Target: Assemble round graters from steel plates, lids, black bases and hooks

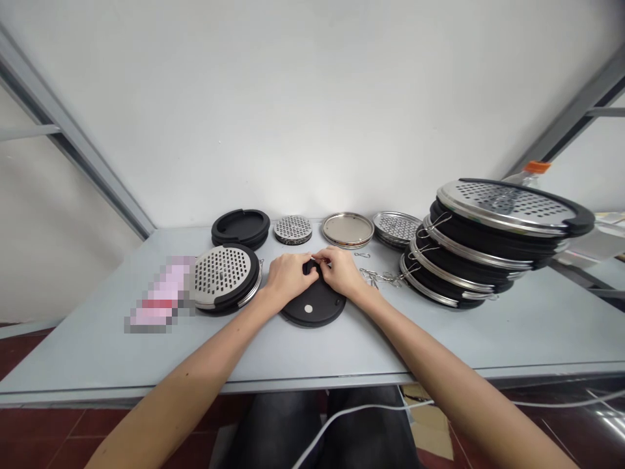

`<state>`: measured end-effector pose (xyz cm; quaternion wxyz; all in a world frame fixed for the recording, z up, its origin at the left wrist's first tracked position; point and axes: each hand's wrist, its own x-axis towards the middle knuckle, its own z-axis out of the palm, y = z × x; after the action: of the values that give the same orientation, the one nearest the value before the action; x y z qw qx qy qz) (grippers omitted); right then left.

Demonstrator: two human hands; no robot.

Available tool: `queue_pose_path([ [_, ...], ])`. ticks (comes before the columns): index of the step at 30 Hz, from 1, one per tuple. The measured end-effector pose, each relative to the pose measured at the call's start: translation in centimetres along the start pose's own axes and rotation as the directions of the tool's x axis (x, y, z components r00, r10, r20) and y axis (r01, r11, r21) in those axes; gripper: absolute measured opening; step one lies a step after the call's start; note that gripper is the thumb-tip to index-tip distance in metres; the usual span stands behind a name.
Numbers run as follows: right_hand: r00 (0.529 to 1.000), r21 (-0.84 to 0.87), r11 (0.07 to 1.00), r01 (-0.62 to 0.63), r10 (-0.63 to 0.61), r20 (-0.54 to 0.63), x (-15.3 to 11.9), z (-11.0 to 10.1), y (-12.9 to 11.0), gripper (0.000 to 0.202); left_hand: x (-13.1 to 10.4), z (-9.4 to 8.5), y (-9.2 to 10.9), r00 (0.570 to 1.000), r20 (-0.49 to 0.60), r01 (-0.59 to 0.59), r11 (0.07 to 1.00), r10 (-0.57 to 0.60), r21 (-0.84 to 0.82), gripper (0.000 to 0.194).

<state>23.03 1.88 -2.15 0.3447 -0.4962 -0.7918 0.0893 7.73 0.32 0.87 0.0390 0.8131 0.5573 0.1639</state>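
A black round disc lies flat on the table in front of me, with a small pale round spot and a small dark knob-like detail on its top. My left hand grips its far edge from the left, thumb bent inward. From the other side my right hand pinches at the same far edge, its fingertips meeting those of the left. Any small part between the fingertips is hidden. To the right of my right hand, bent wire clips lie in a loose pile, with a single wire clip just behind them.
Left stands a perforated metal disc in a black rim, beside a blurred pink item. Behind are black rings, small perforated discs, metal pans and perforated plates. A tall leaning stack and a bottle stand right.
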Motion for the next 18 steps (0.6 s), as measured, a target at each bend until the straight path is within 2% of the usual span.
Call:
queue_pose_path([
  [18, 1.000, -0.086, 0.996, -0.025, 0.025, -0.002, -0.04, -0.10, -0.43, 0.025, 0.24, 0.07, 0.03, 0.999, -0.021, -0.046, 0.997, 0.047, 0.055, 0.029],
])
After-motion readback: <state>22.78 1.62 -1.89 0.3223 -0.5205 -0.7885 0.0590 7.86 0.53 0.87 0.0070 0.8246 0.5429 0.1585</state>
